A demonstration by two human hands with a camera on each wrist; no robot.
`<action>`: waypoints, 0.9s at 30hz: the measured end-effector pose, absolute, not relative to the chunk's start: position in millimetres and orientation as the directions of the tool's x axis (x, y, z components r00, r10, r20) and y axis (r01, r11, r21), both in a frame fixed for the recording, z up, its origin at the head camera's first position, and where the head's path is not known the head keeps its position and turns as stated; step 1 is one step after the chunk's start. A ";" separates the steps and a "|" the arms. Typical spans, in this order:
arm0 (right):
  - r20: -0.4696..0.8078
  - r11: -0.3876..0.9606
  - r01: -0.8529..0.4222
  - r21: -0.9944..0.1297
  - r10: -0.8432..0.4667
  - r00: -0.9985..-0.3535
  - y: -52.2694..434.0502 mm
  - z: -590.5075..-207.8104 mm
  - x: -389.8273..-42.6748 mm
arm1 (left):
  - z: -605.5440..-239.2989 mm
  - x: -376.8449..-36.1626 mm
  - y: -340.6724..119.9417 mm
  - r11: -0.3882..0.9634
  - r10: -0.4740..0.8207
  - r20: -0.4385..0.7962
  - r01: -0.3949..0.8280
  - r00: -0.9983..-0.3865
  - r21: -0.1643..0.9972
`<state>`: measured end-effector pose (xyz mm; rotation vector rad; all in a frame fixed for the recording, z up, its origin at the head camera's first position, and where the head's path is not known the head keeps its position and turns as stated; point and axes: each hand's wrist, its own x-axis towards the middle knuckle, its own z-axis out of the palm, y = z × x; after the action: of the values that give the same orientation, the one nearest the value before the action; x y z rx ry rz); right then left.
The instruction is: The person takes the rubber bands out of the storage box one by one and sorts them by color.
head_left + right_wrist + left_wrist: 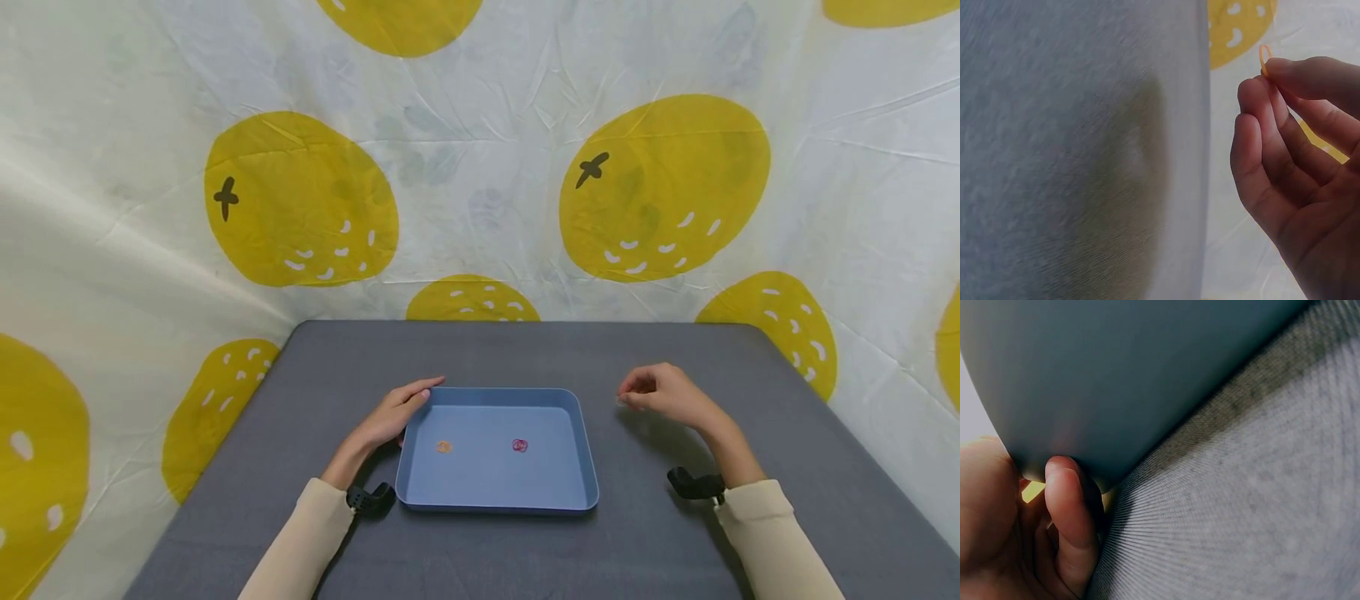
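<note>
Grey fabric covered the table [525, 350], which stood before a white backdrop [480, 167] printed with yellow fruit. A blue tray [585, 467] lay flat at the centre of the table, its long axis running left to right across the person's front. The left hand [390, 417] rested against the tray's near-left corner, fingers extended along the rim; the left wrist view showed one finger [1069, 512] pressed to the tray wall [1122, 375], with no curl around it. The right hand [663, 393] hovered above the cloth just right of the tray, apart from its rim. That hand pinched a small orange rubber band [1264, 57] between thumb and fingertips [1254, 94] (a narrow, closed pinch, with the loop standing up from the pinch). Two more bands lay on the tray floor, well apart: an orange one [444, 447] toward the left and a red one [520, 445] near the middle. The tray lay to the left of the pinched band, and the right hand was the nearer of the two to its right wall.
</note>
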<state>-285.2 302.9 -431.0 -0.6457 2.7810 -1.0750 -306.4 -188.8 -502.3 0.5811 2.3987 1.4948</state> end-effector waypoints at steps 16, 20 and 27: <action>-0.011 0.689 -0.284 -0.667 -0.391 -0.921 306.7 -455.1 -294.8 | -500.5 -305.7 -189.0 0.393 0.463 -0.005 0.200 -0.887 0.898; -0.023 0.687 -0.276 -0.672 -0.392 -0.920 306.8 -457.9 -295.1 | -500.0 -305.6 -188.0 0.395 0.459 -0.006 0.197 -0.888 0.897; -0.049 0.681 -0.256 -0.686 -0.394 -0.918 307.3 -459.4 -294.7 | -499.3 -305.2 -188.3 0.405 0.445 -0.015 0.186 -0.895 0.895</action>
<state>-294.7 307.3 -459.4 -0.5286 2.7007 -1.0576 -305.2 -188.3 -499.3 0.5548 2.4119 1.4881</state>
